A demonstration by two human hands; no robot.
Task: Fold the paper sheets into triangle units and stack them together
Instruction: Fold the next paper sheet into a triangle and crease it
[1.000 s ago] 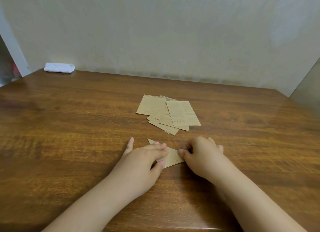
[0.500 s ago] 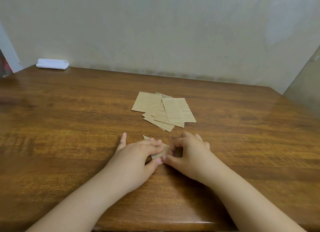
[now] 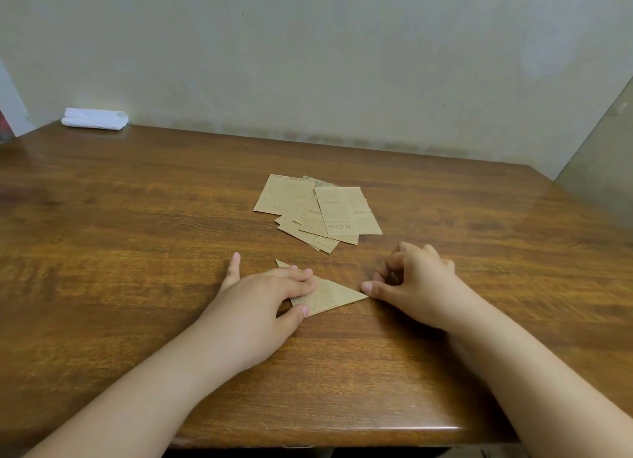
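A brown printed paper folded to a pointed triangle shape (image 3: 331, 296) lies flat on the wooden table (image 3: 137, 235), its sharp tip pointing right. My left hand (image 3: 263, 298) presses its left part down with flat fingers, the thumb lying at the paper's near edge. My right hand (image 3: 419, 283) sits just right of the tip with fingers curled; its thumb tip touches the table at the paper's point. A loose pile of several unfolded brown sheets (image 3: 320, 211) lies just beyond both hands.
A white folded cloth or packet (image 3: 95, 118) lies at the table's far left corner by the wall. The table's near edge (image 3: 308, 437) runs just under my forearms. A pale wall stands behind the table.
My right hand has drawn away to the right, off the paper, which now lies flat as a pointed triangle. My left hand stays pressing its left part.
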